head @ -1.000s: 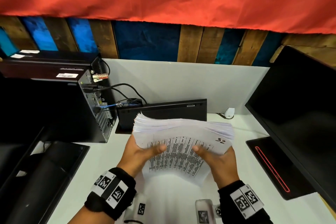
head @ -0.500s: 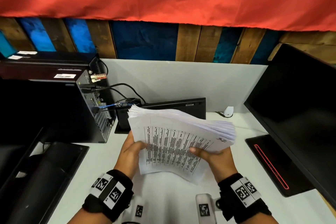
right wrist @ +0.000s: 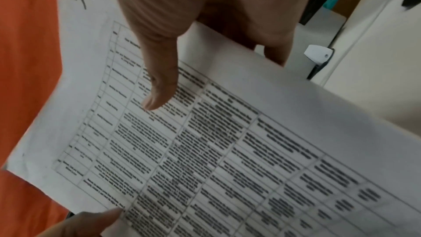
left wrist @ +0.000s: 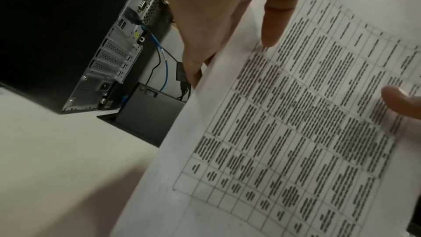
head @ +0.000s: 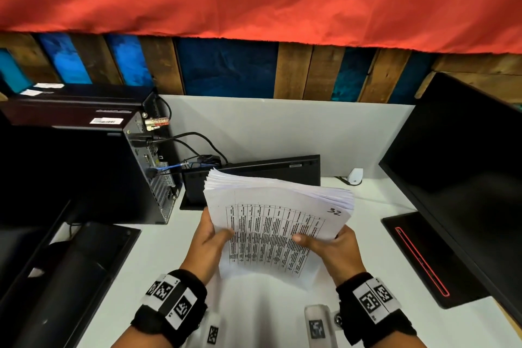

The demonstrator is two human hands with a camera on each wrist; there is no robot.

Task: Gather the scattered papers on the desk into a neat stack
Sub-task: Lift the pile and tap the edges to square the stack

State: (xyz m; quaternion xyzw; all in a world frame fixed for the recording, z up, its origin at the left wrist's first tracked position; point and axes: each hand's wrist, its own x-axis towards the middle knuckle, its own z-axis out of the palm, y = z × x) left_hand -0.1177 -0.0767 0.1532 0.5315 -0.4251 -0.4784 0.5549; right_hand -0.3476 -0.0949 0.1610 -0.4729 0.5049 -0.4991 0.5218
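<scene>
A thick stack of papers (head: 271, 223) is held up above the white desk (head: 175, 257), tilted toward me, its top sheet printed with a table and marked "32". My left hand (head: 210, 237) grips its left edge, thumb on the top sheet, fingers hidden behind. My right hand (head: 329, 246) grips the right side the same way. In the left wrist view the papers (left wrist: 296, 123) fill the right half, with the left hand (left wrist: 216, 15) at the edge. In the right wrist view the right hand (right wrist: 182, 24) has its thumb pressed on the papers (right wrist: 205, 150). The far sheet edges fan unevenly.
A black computer tower (head: 84, 172) with cables stands at the left. A black box (head: 254, 175) lies behind the papers. A dark monitor (head: 466, 183) and its base (head: 423, 257) stand at the right, another dark device (head: 70, 277) at the near left. A small white object (head: 355, 176) sits by the back partition.
The stack has tipped up from nearly flat to facing me. Both hands keep their grip, and the left thumb has slid toward the left edge.
</scene>
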